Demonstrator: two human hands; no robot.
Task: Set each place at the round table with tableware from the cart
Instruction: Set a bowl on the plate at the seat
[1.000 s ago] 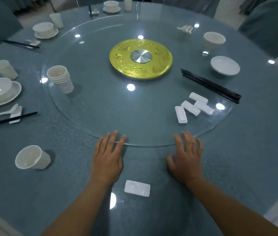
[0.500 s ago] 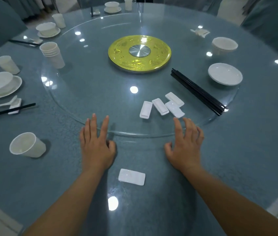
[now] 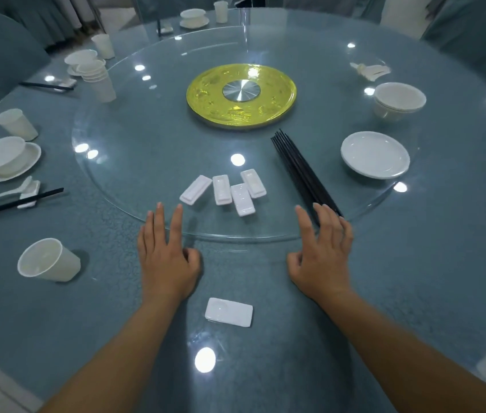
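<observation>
While my forearms reach out over the near edge of the round bench point(image 3: 444, 263), a single white chopstick rest point(image 3: 229, 312) lies flat on the blue surface between them, close to me. Just past it my left hand point(image 3: 166, 257) lies palm down with the fingers straight and slightly spread, holding nothing, its fingertips at the rim of the glass turntable point(image 3: 110, 162). My right hand point(image 3: 322, 254) is the same, flat and spread with nothing in it, its fingertips just over that rim and touching or nearly touching the near ends of the black chopsticks point(image 3: 301, 171). Off to my left a white cup point(image 3: 48, 260) stands on the bench.

On the turntable, just beyond my fingers, four more white rests point(image 3: 223, 189) sit in a loose cluster. The bundle of chopsticks runs from my right hand diagonally away toward the middle. Right of it sits a small white plate point(image 3: 375, 154), and farther back a stack of white bowls point(image 3: 399, 99), with white spoons point(image 3: 369, 70) beyond. A yellow disc point(image 3: 206, 93) with a metal hub marks the centre. A stack of cups point(image 3: 97, 80) stands at the far left of the glass.

At my left a finished place shows a bowl on a saucer point(image 3: 6, 159), a cup, a spoon and chopsticks on a rest. Similar settings follow round the far rim.
</observation>
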